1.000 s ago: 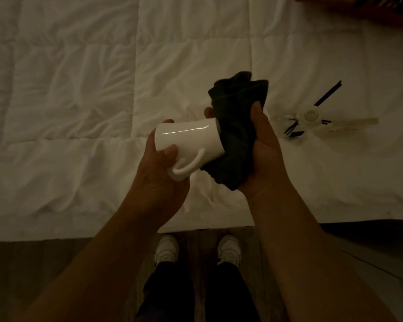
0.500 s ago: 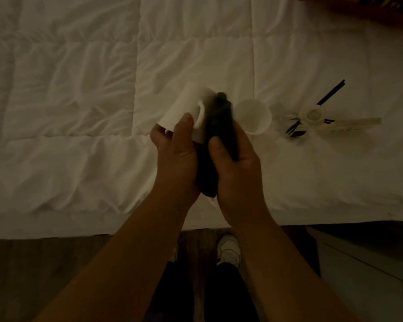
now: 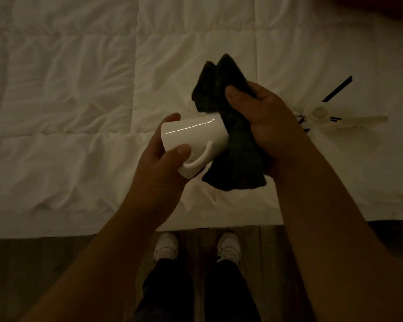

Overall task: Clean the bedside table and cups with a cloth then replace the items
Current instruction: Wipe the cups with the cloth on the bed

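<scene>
So the white cup [image 3: 193, 139] is lying on its side again, handle facing down toward the camera, held out over the white bed cover [image 3: 68, 101]. Half a second ago it was tipped up with the handle turned away, and both hands were bunched close together. Now the left hand [image 3: 163, 168] is wrapped around the cup's base end, thumb on the side wall. The right hand [image 3: 268, 126] is clamped on the dark cloth [image 3: 228, 126], pressed against the cup's mouth. The second cup that showed behind the hands is now hidden. The small white fan [image 3: 321, 115] sits on the cover, same spot.
</scene>
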{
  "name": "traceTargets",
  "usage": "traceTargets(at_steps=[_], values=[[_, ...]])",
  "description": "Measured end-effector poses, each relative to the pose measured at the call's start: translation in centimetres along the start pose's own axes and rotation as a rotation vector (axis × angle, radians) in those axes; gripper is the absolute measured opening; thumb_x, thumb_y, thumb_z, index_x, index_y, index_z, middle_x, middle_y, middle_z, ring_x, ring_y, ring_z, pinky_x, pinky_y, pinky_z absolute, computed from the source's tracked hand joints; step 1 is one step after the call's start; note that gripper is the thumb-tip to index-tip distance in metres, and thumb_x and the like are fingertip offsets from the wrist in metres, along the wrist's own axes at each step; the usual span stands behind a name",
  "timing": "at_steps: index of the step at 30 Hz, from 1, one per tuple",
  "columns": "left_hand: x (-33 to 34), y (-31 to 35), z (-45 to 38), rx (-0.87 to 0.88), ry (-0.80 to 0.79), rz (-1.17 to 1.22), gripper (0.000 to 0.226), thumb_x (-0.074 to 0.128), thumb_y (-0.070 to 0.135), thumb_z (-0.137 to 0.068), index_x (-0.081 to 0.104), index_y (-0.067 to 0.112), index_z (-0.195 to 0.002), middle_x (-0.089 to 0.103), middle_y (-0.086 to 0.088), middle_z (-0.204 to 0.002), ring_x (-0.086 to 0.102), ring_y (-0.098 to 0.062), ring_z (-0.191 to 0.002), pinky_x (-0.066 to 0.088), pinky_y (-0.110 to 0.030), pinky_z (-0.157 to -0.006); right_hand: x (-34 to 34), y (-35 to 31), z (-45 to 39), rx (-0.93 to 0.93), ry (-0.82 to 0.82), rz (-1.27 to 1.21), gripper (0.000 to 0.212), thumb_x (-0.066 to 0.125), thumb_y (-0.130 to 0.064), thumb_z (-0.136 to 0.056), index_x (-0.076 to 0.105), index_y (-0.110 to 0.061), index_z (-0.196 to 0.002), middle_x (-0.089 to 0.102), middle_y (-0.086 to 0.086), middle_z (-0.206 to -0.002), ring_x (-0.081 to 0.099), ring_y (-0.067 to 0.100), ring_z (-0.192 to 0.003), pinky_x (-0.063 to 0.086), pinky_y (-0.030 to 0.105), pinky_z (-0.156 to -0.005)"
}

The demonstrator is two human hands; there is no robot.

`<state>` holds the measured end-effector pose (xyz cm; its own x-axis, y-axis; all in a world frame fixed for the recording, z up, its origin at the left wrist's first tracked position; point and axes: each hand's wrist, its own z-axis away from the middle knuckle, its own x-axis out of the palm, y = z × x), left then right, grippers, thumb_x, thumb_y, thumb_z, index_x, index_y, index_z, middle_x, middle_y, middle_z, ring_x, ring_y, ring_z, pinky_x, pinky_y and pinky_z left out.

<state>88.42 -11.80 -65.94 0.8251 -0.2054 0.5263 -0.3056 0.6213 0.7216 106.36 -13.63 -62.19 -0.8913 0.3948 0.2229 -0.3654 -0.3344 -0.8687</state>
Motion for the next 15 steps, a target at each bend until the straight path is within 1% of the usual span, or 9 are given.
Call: traceTargets(at_steps=[2,4,5,8,9,10,12,13,15], values=[[0.0,0.6,0.0,0.008,-0.043,0.051,0.05,0.064,0.019,-0.071,0.055,0.025,-0.12,0.059,-0.009,-0.123,0.062,-0.032,-0.11,0.055,-0.04,-0.08,0.3,0.5,0.3,0.022,0.025,-0.128,0.022,0.057,-0.029,-0.092,0.065,-0.02,-0.111,0.07,0.009,-0.109,0.068,0.028,-0.098,0.056,0.045,-0.086],[0.0,0.9,-0.2,0.017,-0.084,0.085,0.05,0.061,0.019,-0.071,0.051,0.021,-0.121,0.055,-0.012,-0.125,0.06,-0.033,-0.111,0.056,-0.038,-0.08,0.9,1.6,0.9,0.058,0.023,-0.305,0.032,0.05,-0.033,-0.094,0.06,-0.019,-0.12,0.069,0.006,-0.108,0.069,0.021,-0.09,0.056,0.037,-0.079],[0.2,1.1,-0.1,0.01,-0.068,0.086,0.053,0.062,0.021,-0.07,0.05,0.018,-0.122,0.055,-0.013,-0.125,0.058,-0.033,-0.112,0.056,-0.037,-0.079,1.2,2.3,1.3,0.058,0.026,-0.388,0.036,0.047,-0.034,-0.094,0.058,-0.018,-0.124,0.067,0.005,-0.108,0.068,0.019,-0.086,0.054,0.035,-0.076],[0.7,0.8,0.3,-0.023,0.012,0.16,0.078,0.081,0.026,-0.057,0.047,0.009,-0.125,0.06,-0.014,-0.117,0.062,-0.029,-0.105,0.056,-0.033,-0.075,1.6,4.1,1.7,-0.047,0.164,-0.504,0.039,0.055,-0.034,-0.086,0.061,-0.018,-0.121,0.067,0.006,-0.112,0.067,0.024,-0.093,0.056,0.04,-0.079],[1.1,0.7,0.5,-0.05,0.033,0.202,0.082,0.083,0.031,-0.057,0.046,0.006,-0.126,0.063,-0.013,-0.113,0.065,-0.027,-0.1,0.056,-0.031,-0.073,1.8,4.2,1.6,-0.064,0.195,-0.52,0.044,0.057,-0.035,-0.083,0.06,-0.018,-0.123,0.067,0.005,-0.113,0.067,0.024,-0.095,0.055,0.039,-0.081],[1.4,0.4,0.6,-0.069,0.053,0.227,0.078,0.079,0.033,-0.064,0.045,0.003,-0.128,0.064,-0.012,-0.11,0.065,-0.025,-0.097,0.056,-0.031,-0.071,2.0,4.2,1.5,-0.072,0.235,-0.523,0.048,0.058,-0.034,-0.084,0.057,-0.016,-0.128,0.065,0.005,-0.116,0.066,0.024,-0.097,0.054,0.04,-0.084],[1.9,0.1,0.9,-0.11,0.103,0.252,0.074,0.067,0.035,-0.073,0.043,0.001,-0.134,0.067,-0.01,-0.105,0.066,-0.024,-0.094,0.057,-0.03,-0.068,2.0,4.7,1.4,-0.091,0.315,-0.425,0.04,0.06,-0.026,-0.091,0.057,-0.017,-0.13,0.067,0.003,-0.118,0.066,0.023,-0.104,0.054,0.043,-0.09],[2.2,-0.2,0.9,-0.113,0.094,0.256,0.079,0.07,0.04,-0.07,0.044,0.002,-0.135,0.068,-0.01,-0.104,0.067,-0.024,-0.093,0.056,-0.03,-0.069,1.9,5.0,1.4,-0.095,0.35,-0.354,0.036,0.061,-0.024,-0.092,0.06,-0.021,-0.127,0.069,0.001,-0.117,0.066,0.021,-0.105,0.054,0.044,-0.09],[3.3,-0.4,0.8,-0.077,0.112,0.21,0.093,0.081,0.048,-0.057,0.047,0.004,-0.132,0.068,-0.012,-0.106,0.068,-0.024,-0.092,0.056,-0.031,-0.069,1.7,5.8,1.7,-0.104,0.334,-0.29,0.031,0.064,-0.027,-0.09,0.065,-0.029,-0.12,0.069,-0.002,-0.117,0.065,0.022,-0.108,0.053,0.049,-0.091]])
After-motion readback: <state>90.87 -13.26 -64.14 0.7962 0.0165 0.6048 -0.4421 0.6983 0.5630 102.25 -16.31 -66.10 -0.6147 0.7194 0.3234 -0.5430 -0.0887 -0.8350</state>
